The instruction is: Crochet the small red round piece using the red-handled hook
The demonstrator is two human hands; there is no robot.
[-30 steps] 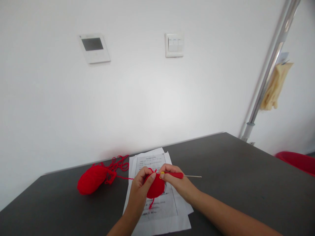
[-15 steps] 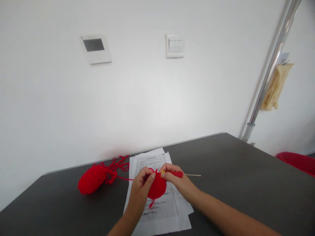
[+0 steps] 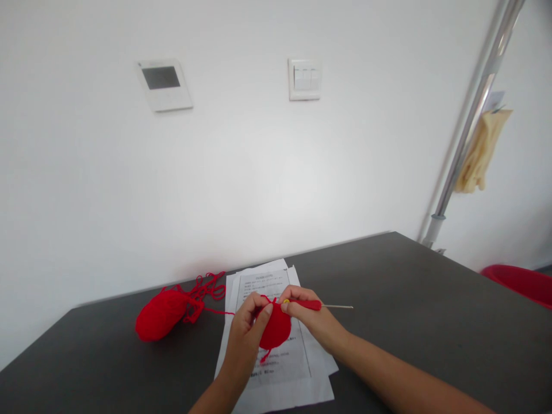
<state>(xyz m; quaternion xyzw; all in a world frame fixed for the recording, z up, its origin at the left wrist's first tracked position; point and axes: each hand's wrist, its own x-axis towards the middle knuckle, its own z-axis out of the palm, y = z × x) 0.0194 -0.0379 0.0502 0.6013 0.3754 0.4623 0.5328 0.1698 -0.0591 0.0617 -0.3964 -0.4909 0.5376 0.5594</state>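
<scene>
A round red crochet piece (image 3: 276, 330) hangs between my two hands above the printed sheets, a short yarn tail dangling from its lower edge. My left hand (image 3: 249, 322) pinches its upper left edge between thumb and fingers. My right hand (image 3: 306, 307) pinches the upper right edge and also holds a crochet hook (image 3: 313, 305), whose red handle lies across the fingers with the metal shaft pointing right. A small yellow ring (image 3: 286, 302) shows at the right thumb and fingertips. Red yarn runs from my left hand to the yarn ball (image 3: 159, 315).
Printed papers (image 3: 297, 382) lie under my hands on the dark table (image 3: 388, 299). Loose yarn loops (image 3: 211, 287) lie beside the ball near the wall. A metal pole (image 3: 468, 132) with yellow gloves (image 3: 483, 152) stands at right, and a red chair (image 3: 517, 282) is beyond the table.
The whole view has shifted very slightly. Both hands keep their grip on the crochet piece, and the hook stays in my right hand.
</scene>
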